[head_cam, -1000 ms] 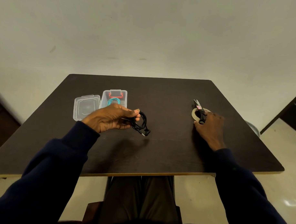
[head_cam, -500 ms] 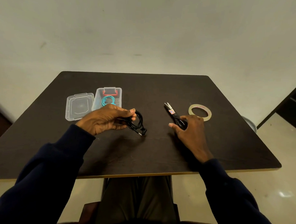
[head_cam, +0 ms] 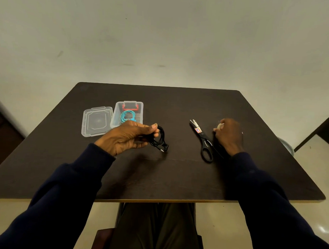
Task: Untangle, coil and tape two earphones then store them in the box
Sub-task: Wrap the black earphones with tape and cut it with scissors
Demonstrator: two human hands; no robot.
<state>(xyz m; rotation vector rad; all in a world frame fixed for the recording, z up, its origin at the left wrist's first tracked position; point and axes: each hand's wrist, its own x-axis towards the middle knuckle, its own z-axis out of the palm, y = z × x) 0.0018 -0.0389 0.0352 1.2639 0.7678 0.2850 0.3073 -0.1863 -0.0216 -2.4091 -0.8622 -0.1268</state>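
Both arms, in dark blue sleeves [head_cam: 64,195], reach forward over the counter [head_cam: 176,177]. The left hand [head_cam: 129,139] hovers with its palm turned inward, thumb and curled fingers pinching a coiled black earphone [head_cam: 160,138] — the wrist slightly bent. The right hand [head_cam: 228,135], back up and blurred, curls its fingers over a pale tape roll [head_cam: 220,125] — whether it grips the roll cannot be told

We wear dark navy throughout the arms: the left sleeve [head_cam: 64,195] and right sleeve [head_cam: 269,202] are long, loose and softly creased, ending in plain cuffs just short of the left hand [head_cam: 126,138] and right hand [head_cam: 228,136]. Lower down, our dark olive-brown trousers [head_cam: 156,226] show.
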